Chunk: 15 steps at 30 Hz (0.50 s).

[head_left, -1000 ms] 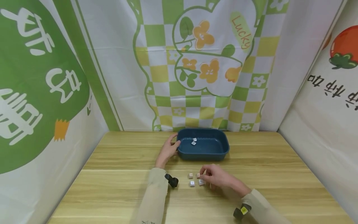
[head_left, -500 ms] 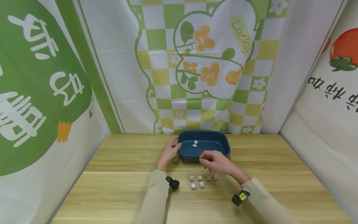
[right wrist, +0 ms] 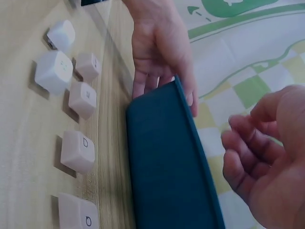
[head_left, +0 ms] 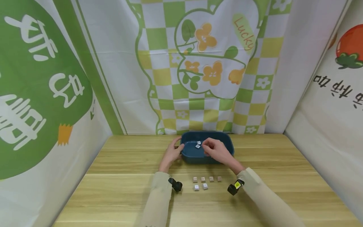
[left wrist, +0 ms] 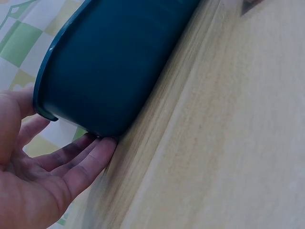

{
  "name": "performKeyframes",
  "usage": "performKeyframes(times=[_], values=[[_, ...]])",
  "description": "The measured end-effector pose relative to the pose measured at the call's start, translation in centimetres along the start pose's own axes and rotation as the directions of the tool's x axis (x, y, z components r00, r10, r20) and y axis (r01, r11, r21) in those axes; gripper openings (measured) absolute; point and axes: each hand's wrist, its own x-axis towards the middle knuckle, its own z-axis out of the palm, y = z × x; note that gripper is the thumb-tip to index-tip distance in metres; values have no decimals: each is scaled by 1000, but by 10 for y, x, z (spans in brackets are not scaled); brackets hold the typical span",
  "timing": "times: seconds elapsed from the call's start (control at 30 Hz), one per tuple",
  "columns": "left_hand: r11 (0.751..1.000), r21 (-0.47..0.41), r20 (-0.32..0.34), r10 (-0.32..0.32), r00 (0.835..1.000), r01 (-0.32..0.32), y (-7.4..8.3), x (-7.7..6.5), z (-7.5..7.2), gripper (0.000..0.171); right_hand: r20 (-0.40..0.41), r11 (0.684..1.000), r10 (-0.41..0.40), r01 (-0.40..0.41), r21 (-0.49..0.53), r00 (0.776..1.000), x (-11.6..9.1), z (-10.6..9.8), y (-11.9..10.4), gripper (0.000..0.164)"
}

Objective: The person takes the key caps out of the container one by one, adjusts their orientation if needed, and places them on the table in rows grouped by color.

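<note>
A dark blue basin (head_left: 207, 159) stands at the back of the wooden table, with two white keycaps (head_left: 198, 146) on its floor. My left hand (head_left: 171, 153) steadies its left end, the thumb by the rim and the other fingers extended against the outer wall and low corner. My right hand (head_left: 217, 150) is over the basin, close to those keycaps. Its fingers (right wrist: 236, 164) are bent inward, thumb and fingertips drawn together; I cannot tell whether a keycap is between them. Before the basin, several pale pink keycaps (head_left: 211, 179) form a row, with two white keycaps (head_left: 196, 187) nearer me.
The wooden tabletop (head_left: 127, 192) extends to both sides of the basin. A green and white patterned cloth (head_left: 181, 107) hangs right behind it. More printed cloths enclose the left and right sides. Each sleeve carries a small black camera (head_left: 175, 184) at the wrist.
My right hand has lifted from beside the keycaps on the table and moved forward over the basin, uncovering the right end of the pink row. My left hand keeps its place at the basin.
</note>
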Motion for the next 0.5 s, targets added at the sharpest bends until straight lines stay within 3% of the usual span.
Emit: performKeyframes(times=[0.13,0.3,0.5], values=[[1000,4,0,-2,1000,2,9,-6,0,52,-33,999,19,-20,-33,999,9,2,8,11],[1000,1,16,-1,1000,1,26,-19,-1,52,-10,998,45,-46,-49,999,17,4,16,15],[1000,-2,14,-9,1000,9,9,-6,-1,53,49,995,61,-57,-84,997,26,5,22,24]])
